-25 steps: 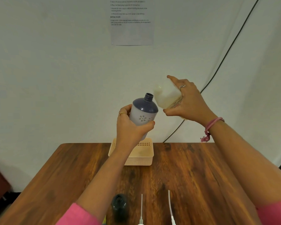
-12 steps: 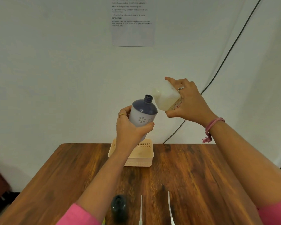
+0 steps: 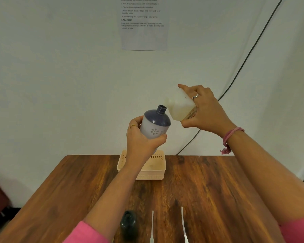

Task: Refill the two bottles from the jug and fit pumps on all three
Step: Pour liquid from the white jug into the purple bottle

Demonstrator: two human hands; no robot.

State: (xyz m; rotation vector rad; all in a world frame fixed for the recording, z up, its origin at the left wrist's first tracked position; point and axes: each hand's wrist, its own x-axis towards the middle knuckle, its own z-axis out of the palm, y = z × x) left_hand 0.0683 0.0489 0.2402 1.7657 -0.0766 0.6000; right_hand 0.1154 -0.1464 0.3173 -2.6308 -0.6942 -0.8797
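I held the bottle up in the air above the far end of the table, tilted so that its open neck pointed up and to the right. It had a dark purple shoulder and a pale body with a flower print; I could not see whether anything was in it. Just beside that neck I held the jug, a translucent container tipped over toward the bottle, with pale cream liquid showing through its wall. Its mouth was at or just beside the bottle's neck, and I could not tell whether they touched.

Below the bottle a peach basket stood at the far edge of the table, partly hidden by my left forearm; what showed of its inside looked bare. At the near edge lay a dark cap-like object and two white pump tubes, side by side and apart. A printed sheet hung on the wall, and a black cable ran down it.

My left hand had its fingers and thumb wrapped round the bottle's lower body. My right hand gripped the jug's base end, fingers curled over the top and thumb underneath.
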